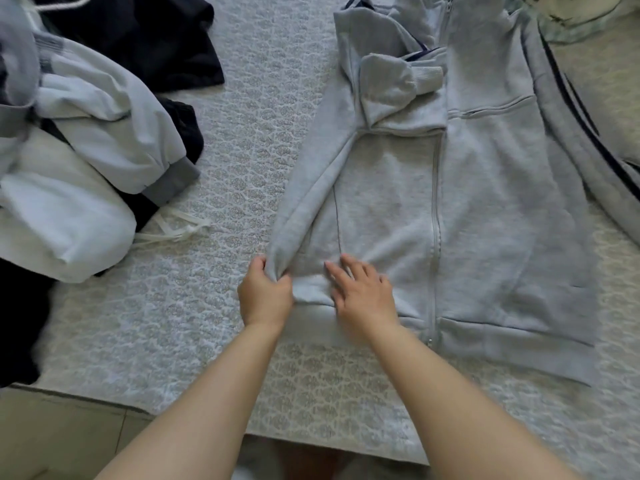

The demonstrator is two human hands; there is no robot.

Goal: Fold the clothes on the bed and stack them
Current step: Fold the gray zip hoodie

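Left hand point(265, 292) pinching grey hoodie point(485, 202) edge, right hand point(363, 292) flat beside.

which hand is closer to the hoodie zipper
Right. The right hand lies flat on the hoodie just left of the zipper; the left hand is farther left, pinching the folded edge.

To the left of our left hand point(265, 292) we see an open strip of bedspread point(221, 188), running away from us. Further left a pile of clothes point(79, 143) and its loose drawstring point(173, 230) block that side. Right of our right hand point(363, 292) the grey hoodie point(485, 202) covers the bed.
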